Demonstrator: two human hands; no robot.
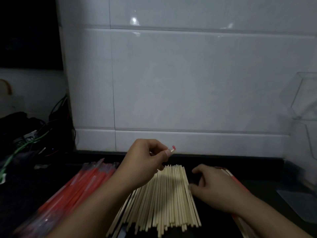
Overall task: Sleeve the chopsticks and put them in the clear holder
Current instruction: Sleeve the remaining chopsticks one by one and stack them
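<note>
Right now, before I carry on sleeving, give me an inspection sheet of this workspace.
Surface: dark counter, dimly lit.
Job's things: bare chopsticks fanned out in the centre; red sleeves piled at left; a few sleeved chopsticks under the right forearm; clear holder at far right, contents not discernible.
Clutter: dark bundle at far left, too dim to identify.
Hands: left hand raised, fingers pinching a red-tipped piece; right hand at the pile's right edge, fingers curled, grip unclear.
Cables: green and black cables at left.
Surroundings: white tiled wall.
</note>
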